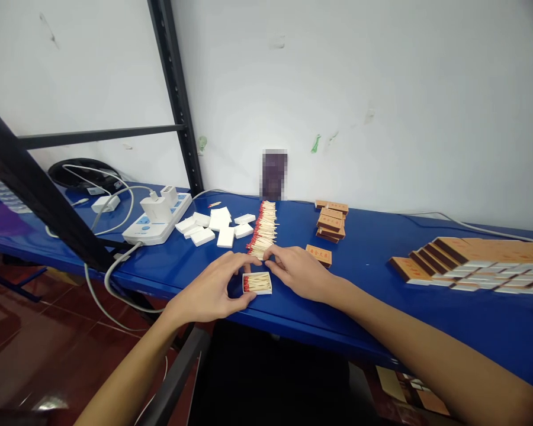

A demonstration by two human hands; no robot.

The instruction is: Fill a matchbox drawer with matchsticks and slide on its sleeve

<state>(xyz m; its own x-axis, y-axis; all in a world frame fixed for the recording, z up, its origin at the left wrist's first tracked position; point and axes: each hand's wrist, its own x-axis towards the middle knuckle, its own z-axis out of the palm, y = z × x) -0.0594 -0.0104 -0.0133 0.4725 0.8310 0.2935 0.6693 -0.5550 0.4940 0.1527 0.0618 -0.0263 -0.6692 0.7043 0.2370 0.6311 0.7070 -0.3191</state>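
Near the table's front edge, a small white matchbox tray [270, 290] holds a layer of red-tipped matches. My left hand [213, 289] grips it, the thumb at its near side and the fingers at its far left side. Just beyond, a long row of loose matches [265, 222] runs toward the wall, red heads to the left. The curled fingers of my right hand [295, 271] close on matches at the near end of this row; how many they hold is hidden. An orange matchbox [318, 255] lies just behind the right hand.
White trays [220, 219] lie scattered left of the match row. Matchboxes are piled at the back [331, 222], and a larger stack [479, 260] stands at right. A power strip [157, 222] with plugs and cables is at left, beside a black shelf post [173, 89].
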